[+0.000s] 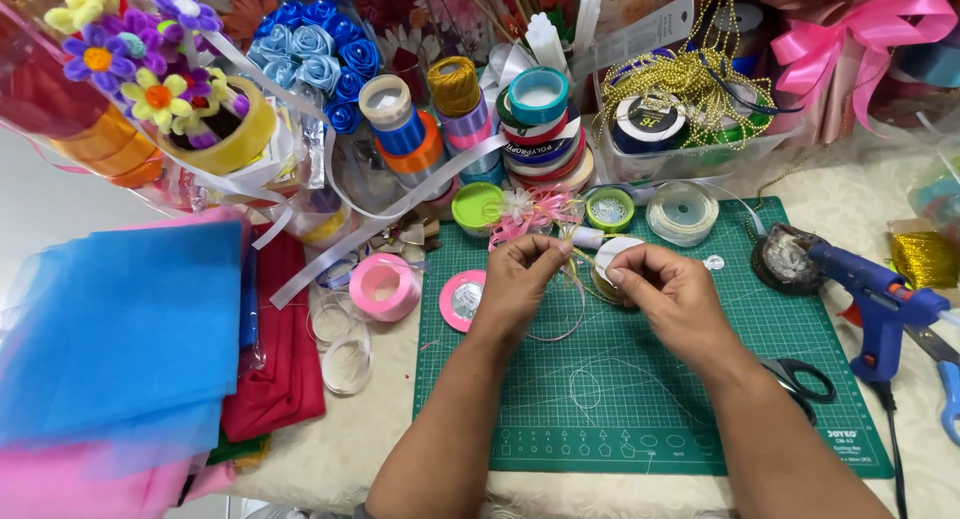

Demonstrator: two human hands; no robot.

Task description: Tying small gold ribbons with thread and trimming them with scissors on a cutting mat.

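Head view: both hands, left (517, 279) and right (668, 289), pinch thin pink ribbon (560, 324) over the green cutting mat (640, 399); a blue glue gun (880, 304) lies right of them.

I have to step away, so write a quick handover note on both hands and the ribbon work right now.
Left hand: pinching thin ribbon strands above the green cutting mat.
Right hand: pinching the same strands, in front of a white spool.
Small pink ribbon bow lies just behind the hands.
Scissors and blue glue gun lie to the right, untouched.
Strands are loose, not yet tied.
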